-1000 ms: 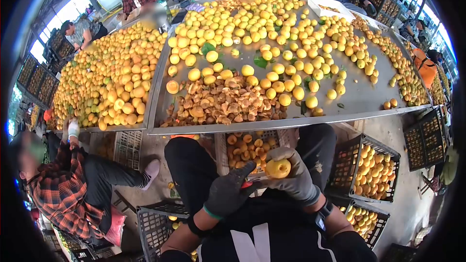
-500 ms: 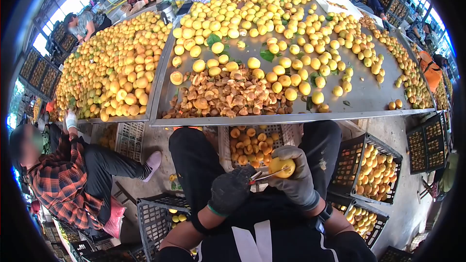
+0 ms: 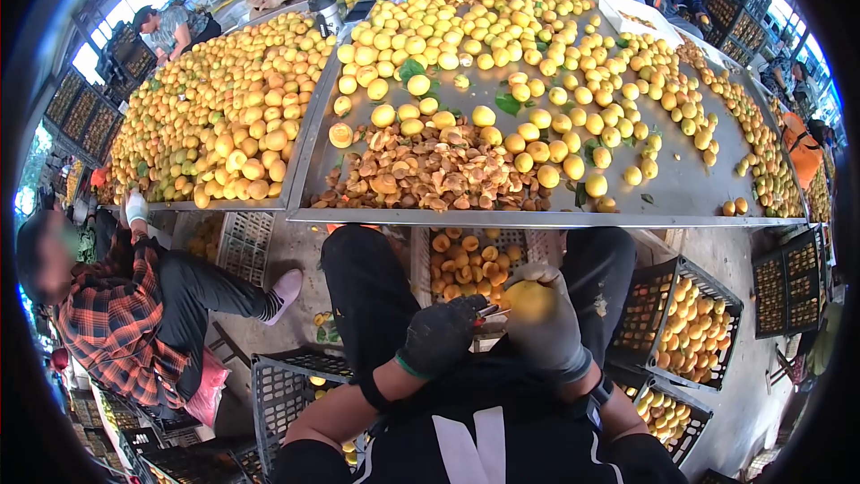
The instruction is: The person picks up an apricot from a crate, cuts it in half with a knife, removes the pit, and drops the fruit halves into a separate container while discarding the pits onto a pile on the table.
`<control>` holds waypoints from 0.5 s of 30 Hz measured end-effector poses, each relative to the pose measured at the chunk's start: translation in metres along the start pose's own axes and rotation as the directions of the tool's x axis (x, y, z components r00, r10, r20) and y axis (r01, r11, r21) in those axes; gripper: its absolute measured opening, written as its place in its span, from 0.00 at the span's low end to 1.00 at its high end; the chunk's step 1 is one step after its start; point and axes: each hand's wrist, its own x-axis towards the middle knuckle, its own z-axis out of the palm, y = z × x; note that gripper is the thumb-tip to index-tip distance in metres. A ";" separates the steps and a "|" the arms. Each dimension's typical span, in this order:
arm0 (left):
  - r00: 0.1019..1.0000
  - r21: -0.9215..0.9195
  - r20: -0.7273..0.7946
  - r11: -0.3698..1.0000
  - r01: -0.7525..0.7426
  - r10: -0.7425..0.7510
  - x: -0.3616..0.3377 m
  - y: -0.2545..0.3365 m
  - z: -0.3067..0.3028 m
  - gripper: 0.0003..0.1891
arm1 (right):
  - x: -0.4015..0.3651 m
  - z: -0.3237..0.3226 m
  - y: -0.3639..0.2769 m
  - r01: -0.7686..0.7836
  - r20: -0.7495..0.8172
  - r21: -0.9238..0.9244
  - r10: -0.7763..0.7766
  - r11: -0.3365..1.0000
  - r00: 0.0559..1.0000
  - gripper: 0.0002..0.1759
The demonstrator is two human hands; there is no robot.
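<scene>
My left hand [image 3: 441, 335], in a black glove, is closed round a small knife [image 3: 488, 311] whose blade points toward the fruit. In a grey glove, my right hand [image 3: 548, 327] grips a yellow fruit [image 3: 529, 301], which is blurred. Both hands are above my lap, the knife's tip close to the fruit. Just beyond them, between my knees, a crate [image 3: 421, 269] holds halved orange fruit [image 3: 468, 262]. On the metal table [image 3: 313, 152] in front lies a heap of brown-orange fruit pieces [image 3: 430, 168] beside whole yellow fruit [image 3: 430, 27].
A co-worker in a plaid shirt [image 3: 121, 332] sits at the left. Black crates of fruit stand at the right [image 3: 685, 323] and beside my left leg [image 3: 282, 403]. Other people sit along the table's far side. A white tray [image 3: 638, 20] rests at the back right.
The view has shifted slightly. The knife and the fruit are still held, with less blade showing. The co-worker in blue at the back right has drawn an arm in.
</scene>
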 end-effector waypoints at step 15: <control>0.994 -0.010 0.066 0.996 0.092 -0.091 0.005 -0.002 -0.007 0.19 | 0.014 -0.017 0.013 0.003 0.071 0.006 -0.004 1.000 0.997 0.29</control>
